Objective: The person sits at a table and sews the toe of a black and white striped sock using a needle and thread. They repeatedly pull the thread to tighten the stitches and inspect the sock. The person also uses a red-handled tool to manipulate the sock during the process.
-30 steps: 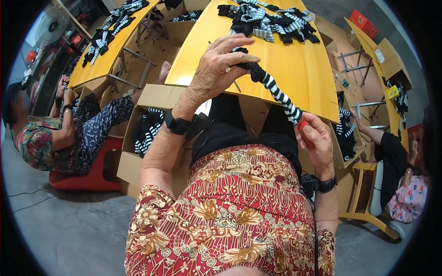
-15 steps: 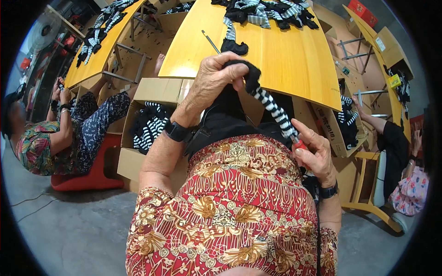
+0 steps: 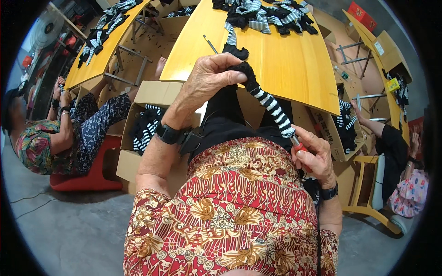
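A slim black-and-white striped knitted tube, sock-like [image 3: 272, 106], stretches slantwise between my two hands above my lap. My left hand [image 3: 212, 82] pinches its black end between thumb and fingers, near the table edge. My right hand [image 3: 316, 155] is closed round the red handle of a tool [image 3: 300, 147]. A short length of its metal shaft shows, running into the pale end of the tube; the rest is hidden inside the knit. A grey-striped piece with a black end [image 3: 231, 39] lies on the table beyond my left hand.
Heaped striped knits [image 3: 264, 16] cover the far part of the yellow table [image 3: 294, 64]. Cardboard boxes of striped knits stand left [image 3: 156, 94] and right [image 3: 334, 138] of my legs. A thin dark rod [image 3: 210, 44] lies near the table's left edge. People sit on both sides.
My right fingers have curled more closely round the red handle, and more metal shaft shows below the knit. My left hand has shifted slightly, still pinching the black end.
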The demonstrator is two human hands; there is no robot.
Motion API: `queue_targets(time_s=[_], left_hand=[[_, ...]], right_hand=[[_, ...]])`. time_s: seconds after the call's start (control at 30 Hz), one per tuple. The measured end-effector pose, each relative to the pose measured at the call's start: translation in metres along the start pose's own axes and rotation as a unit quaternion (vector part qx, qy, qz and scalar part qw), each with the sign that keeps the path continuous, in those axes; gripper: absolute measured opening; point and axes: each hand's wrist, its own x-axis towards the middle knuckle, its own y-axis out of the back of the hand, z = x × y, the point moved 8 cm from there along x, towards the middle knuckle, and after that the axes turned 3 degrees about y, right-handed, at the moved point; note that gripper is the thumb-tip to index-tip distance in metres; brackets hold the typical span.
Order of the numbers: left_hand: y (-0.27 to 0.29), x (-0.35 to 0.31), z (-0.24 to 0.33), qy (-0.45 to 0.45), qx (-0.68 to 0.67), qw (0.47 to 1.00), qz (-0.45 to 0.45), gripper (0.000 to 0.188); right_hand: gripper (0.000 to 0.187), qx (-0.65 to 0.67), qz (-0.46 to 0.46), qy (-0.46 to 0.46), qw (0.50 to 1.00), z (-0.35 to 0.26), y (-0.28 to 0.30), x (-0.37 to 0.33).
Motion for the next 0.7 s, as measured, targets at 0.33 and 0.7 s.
queue_targets(time_s=[0.33,0.7], left_hand=[[-0.015,0.001,0.001,0.007,-0.121,0.99,0.067,0.019],[-0.023,-0.001,-0.013,0.059,-0.164,0.981,0.088,0.022]], right_hand=[[0.072,-0.215,0.018,0.09,0.972,-0.019,-0.008,-0.002],[0.055,-0.217,0.076,0.15,0.962,-0.02,-0.01,-0.004]])
